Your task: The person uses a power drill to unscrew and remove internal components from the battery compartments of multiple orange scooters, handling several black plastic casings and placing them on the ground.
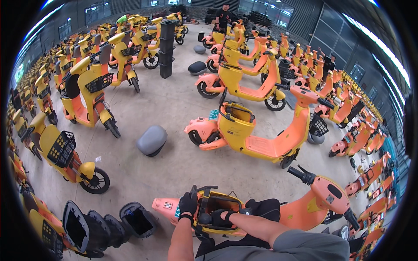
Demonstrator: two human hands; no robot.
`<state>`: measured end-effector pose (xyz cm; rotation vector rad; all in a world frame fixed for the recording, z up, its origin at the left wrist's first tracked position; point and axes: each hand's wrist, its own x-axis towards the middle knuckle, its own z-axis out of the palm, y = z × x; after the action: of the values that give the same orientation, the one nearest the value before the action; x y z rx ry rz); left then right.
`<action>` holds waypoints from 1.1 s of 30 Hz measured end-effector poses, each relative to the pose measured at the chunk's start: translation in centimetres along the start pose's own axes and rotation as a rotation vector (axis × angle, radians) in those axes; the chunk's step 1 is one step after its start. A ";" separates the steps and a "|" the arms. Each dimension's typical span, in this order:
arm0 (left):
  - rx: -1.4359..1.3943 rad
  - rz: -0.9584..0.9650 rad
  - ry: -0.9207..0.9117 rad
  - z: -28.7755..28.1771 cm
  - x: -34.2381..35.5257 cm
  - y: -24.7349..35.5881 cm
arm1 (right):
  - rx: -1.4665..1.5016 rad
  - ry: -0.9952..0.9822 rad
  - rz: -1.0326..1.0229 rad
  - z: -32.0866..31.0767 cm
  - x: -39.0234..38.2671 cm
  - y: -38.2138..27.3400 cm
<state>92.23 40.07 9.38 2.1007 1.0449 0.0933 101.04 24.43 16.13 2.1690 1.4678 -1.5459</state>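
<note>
An orange and yellow electric scooter stands right before me, its seat off and the compartment beneath it uncovered. My left hand, in a black glove, is closed on the dark grab rail at the scooter's rear, beside a green plate. My right hand, gloved too, reaches down into the compartment. Its fingers are largely hidden against dark parts there. A dark rounded piece lies just left of that hand; I cannot make out what it is.
A grey seat lies on the concrete floor ahead. Dark bins stand at lower left, and a tall black stack farther off. Another scooter is parked close ahead. Rows of scooters line both sides; a person stands at the back.
</note>
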 end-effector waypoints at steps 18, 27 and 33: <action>-0.080 -0.024 0.010 0.3 0.1 0.0 | -0.017 -0.078 -0.040 2.0 2.9 2.4; -0.069 -0.029 0.003 0.4 0.1 0.2 | 0.008 -0.069 -0.087 2.5 3.7 3.4; -0.078 -0.013 0.018 0.2 0.0 0.5 | 0.018 -0.076 -0.056 1.4 2.1 2.3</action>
<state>92.68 39.76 9.58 2.0257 1.0487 0.1443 101.77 23.78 12.86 2.0707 1.5092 -1.6461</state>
